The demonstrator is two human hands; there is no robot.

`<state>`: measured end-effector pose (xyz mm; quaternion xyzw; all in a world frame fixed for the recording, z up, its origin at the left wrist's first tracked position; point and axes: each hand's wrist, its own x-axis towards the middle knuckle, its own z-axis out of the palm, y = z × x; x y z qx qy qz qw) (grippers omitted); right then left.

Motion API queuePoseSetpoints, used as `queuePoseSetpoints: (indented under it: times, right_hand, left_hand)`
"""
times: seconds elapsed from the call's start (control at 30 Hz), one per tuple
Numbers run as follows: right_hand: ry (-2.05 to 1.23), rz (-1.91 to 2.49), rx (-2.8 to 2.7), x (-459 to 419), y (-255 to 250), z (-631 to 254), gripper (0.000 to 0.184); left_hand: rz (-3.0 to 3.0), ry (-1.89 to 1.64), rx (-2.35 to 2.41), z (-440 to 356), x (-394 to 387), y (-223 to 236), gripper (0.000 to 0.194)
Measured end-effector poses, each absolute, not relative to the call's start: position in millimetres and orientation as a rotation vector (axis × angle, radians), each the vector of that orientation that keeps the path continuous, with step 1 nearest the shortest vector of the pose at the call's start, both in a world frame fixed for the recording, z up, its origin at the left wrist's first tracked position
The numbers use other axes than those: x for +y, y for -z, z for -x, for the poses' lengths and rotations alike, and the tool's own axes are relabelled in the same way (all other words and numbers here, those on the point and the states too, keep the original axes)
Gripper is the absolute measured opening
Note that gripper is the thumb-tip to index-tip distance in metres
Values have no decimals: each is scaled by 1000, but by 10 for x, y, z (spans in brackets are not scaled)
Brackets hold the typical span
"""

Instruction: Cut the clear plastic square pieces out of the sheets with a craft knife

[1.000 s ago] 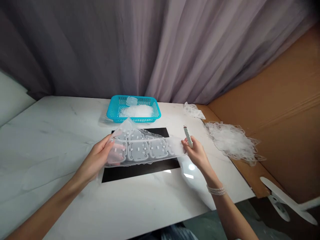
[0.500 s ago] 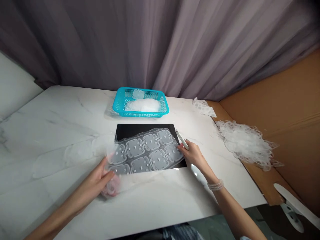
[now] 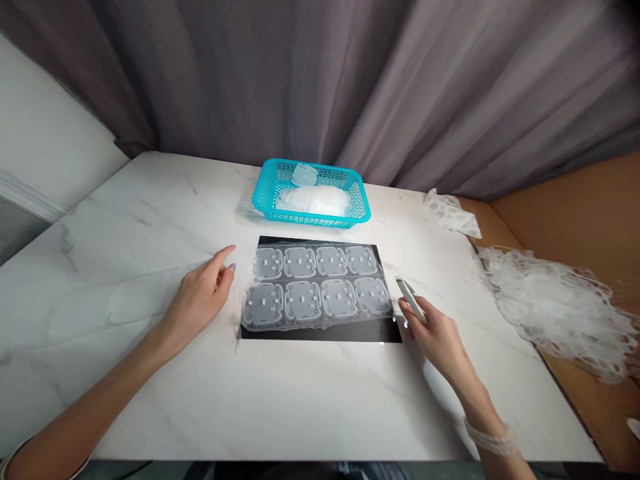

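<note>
Your left hand (image 3: 200,293) lies open, fingers loose, just beside the left edge of the clear plastic sheet (image 3: 317,287) of grey pads, which sits flat on a black mat (image 3: 320,337) on the marble table (image 3: 125,280). Your right hand (image 3: 440,333) curls around a slim white pen-like tool (image 3: 411,300). The sheet looks light, thin and floppy, likely to slide on the mat; take it by its clear margin, away from the pads.

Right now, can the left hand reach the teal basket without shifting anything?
Probably yes. The open left hand rests above the marble table, with the teal plastic basket ahead of it. The translucent moulded sheet lies off to its right, not across the path, so nothing seems to block it.
</note>
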<state>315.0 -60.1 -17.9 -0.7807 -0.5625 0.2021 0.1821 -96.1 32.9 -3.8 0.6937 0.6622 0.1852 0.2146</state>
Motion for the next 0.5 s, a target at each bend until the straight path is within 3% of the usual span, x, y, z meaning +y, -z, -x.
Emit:
queuePoseSetpoints:
  times: [0.13,0.3,0.5]
  right_hand:
    - [-551,2204,-1569,-796,157,-3087,47]
    - [-556,2193,-1503,-851,118,-3002,46]
    - [-580,2074,-1255,-887,5,-3005,42]
  left_hand:
    - [-2445,-257,1896,1273,385,272,57]
    - [-2492,-21,1867,1484,432,450,56]
    - [-2491,-36,1960,1596,481,377,52]
